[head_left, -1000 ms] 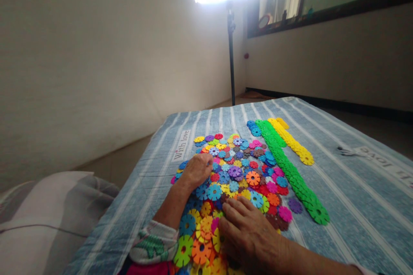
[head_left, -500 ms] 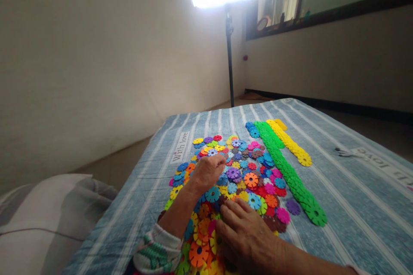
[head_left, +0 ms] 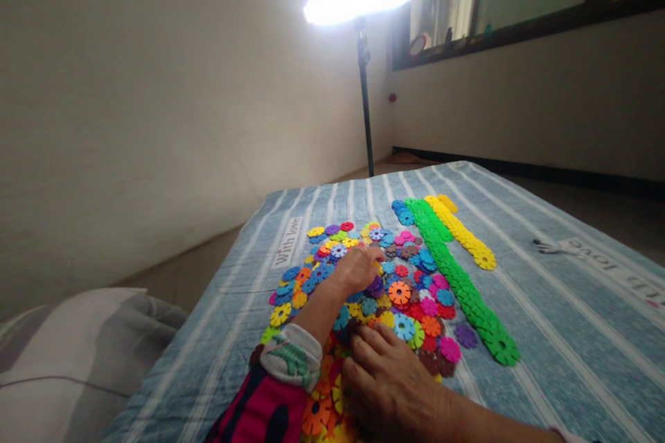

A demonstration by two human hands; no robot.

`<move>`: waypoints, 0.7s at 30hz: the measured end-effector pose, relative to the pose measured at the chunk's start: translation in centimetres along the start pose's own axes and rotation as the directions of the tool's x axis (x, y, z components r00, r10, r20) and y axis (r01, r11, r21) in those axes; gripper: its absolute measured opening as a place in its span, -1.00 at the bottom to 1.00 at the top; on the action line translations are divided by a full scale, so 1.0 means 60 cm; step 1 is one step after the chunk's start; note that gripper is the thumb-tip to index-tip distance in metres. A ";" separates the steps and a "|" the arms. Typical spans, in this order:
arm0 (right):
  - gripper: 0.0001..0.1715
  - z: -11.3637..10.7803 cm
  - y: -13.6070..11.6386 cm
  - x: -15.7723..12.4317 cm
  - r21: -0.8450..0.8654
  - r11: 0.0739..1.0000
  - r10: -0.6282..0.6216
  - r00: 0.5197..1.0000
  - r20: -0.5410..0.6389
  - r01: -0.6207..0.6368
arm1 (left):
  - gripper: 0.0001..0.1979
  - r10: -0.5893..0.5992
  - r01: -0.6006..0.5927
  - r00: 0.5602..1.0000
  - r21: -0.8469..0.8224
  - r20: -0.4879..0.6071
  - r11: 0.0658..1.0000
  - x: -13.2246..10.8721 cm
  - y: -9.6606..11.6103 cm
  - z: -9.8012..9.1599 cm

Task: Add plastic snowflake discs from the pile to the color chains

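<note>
A pile of colourful plastic flower discs [head_left: 399, 292] with notched edges spreads over the striped cloth. My left hand [head_left: 358, 268] reaches over the pile's middle, its fingers bent and close together at the discs; whatever they pinch is hidden. Nearer to me, my right hand [head_left: 392, 377] lies low on the pile with its fingers curled down. Its fingertips touch a dark brown disc [head_left: 354, 327], while the thumb and palm are out of sight. To the right lie a long row of overlapping green discs [head_left: 462, 284] and a shorter yellow row [head_left: 462, 232].
Several blue discs [head_left: 405, 216] lie beside the far end of the green row. A single purple disc [head_left: 466, 336] sits between pile and row. Behind the cloth-covered surface [head_left: 561, 311] stands a lit lamp on a pole [head_left: 366, 111]. Grey fabric [head_left: 93, 353] is at the left.
My left hand has moved to the right over the pile, and more of its sleeve shows. My right hand stays in nearly the same place. The view has shifted slightly.
</note>
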State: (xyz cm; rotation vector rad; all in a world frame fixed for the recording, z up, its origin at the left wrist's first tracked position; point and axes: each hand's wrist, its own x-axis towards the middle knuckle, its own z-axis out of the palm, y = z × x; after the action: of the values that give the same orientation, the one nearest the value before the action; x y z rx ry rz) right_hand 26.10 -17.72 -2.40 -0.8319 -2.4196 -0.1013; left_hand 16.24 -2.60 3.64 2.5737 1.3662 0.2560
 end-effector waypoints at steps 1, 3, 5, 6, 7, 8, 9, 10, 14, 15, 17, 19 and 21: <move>-0.77 0.000 0.000 0.000 -0.003 1.000 -0.003 1.000 -0.002 0.003 | -0.66 0.010 -0.010 1.000 0.001 0.007 1.000 0.000 0.001 0.001; -0.77 0.001 0.001 0.001 -0.006 1.000 -0.011 1.000 -0.004 0.011 | -0.66 0.022 -0.023 1.000 0.007 0.013 1.000 -0.002 0.004 0.001; -0.77 0.002 0.000 0.001 -0.003 1.000 -0.014 1.000 -0.005 0.014 | -0.66 0.027 -0.027 1.000 0.021 0.008 0.999 -0.004 0.006 0.000; -0.78 0.003 0.000 0.001 -0.002 1.000 -0.014 1.000 -0.007 0.014 | -0.66 0.028 -0.028 1.000 0.030 0.003 0.999 -0.005 0.007 0.000; -0.79 0.003 0.000 0.001 -0.002 1.000 -0.015 1.000 -0.010 0.015 | -0.66 0.027 -0.027 1.000 0.040 -0.003 0.999 -0.005 0.008 0.000; -0.79 0.003 0.000 0.001 -0.002 1.000 -0.017 1.000 -0.013 0.017 | -0.65 0.026 -0.025 1.000 0.050 -0.009 0.998 -0.006 0.008 0.000; -0.80 0.003 0.000 0.001 -0.002 1.000 -0.019 1.000 -0.015 0.019 | -0.64 0.023 -0.022 1.000 0.061 -0.015 0.998 -0.007 0.008 0.000; -0.80 0.003 0.000 0.002 -0.003 1.000 -0.020 1.000 -0.017 0.020 | -0.64 0.019 -0.017 1.000 0.073 -0.020 0.997 -0.007 0.009 0.000; -0.76 0.002 0.000 0.003 -0.002 1.000 -0.020 0.999 -0.025 0.020 | -0.65 -0.032 0.035 0.999 0.133 -0.020 0.990 -0.007 0.012 -0.002; -0.75 0.002 0.000 0.003 -0.003 1.000 -0.021 0.999 -0.029 0.021 | -0.66 -0.054 0.055 0.998 0.147 -0.017 0.988 -0.007 0.013 -0.003; -0.74 0.003 0.000 0.003 -0.006 1.000 -0.018 0.999 -0.031 0.018 | -0.66 -0.096 0.096 0.995 0.164 -0.012 0.982 -0.005 0.015 -0.006; -0.74 0.003 -0.001 0.003 -0.006 1.000 -0.009 1.000 -0.022 0.009 | -0.64 -0.129 0.129 0.992 0.169 -0.006 0.977 -0.002 0.017 -0.009; -0.73 0.002 -0.001 0.004 -0.002 1.000 -0.004 1.000 -0.008 0.004 | -0.62 -0.159 0.155 0.987 0.168 0.012 0.974 0.003 0.019 -0.012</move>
State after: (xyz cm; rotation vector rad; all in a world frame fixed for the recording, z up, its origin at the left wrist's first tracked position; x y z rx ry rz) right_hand 25.85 -17.62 -2.39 -0.8265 -2.4143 -0.1076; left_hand 17.05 -3.00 4.64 2.5701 1.6359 0.0857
